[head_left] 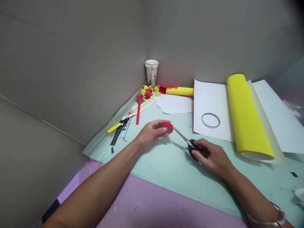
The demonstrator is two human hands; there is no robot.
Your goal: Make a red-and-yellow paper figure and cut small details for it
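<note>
Between the thumb and fingers of my left hand [153, 132] is a red coil of rolled corrugated paper [168, 128], its round face turned partly toward me. My right hand [213, 156] grips a pair of scissors [190, 143] by the black handles. The blades look nearly together and point left, with their tips at the right edge of the coil; whether they touch it I cannot tell. Further back and left, several small red and yellow rolled paper balls [147, 94] lie grouped, and a red paper strip [138, 114] is just in front of them.
A lidded white cup [151, 72] stands in the corner. Black strips [118, 134] and a light-blue stick [126, 128] lie at left. To the right are a large yellow corrugated roll [249, 117], white sheets [211, 95] and a grey ring [211, 120]. Grey walls close in behind and left.
</note>
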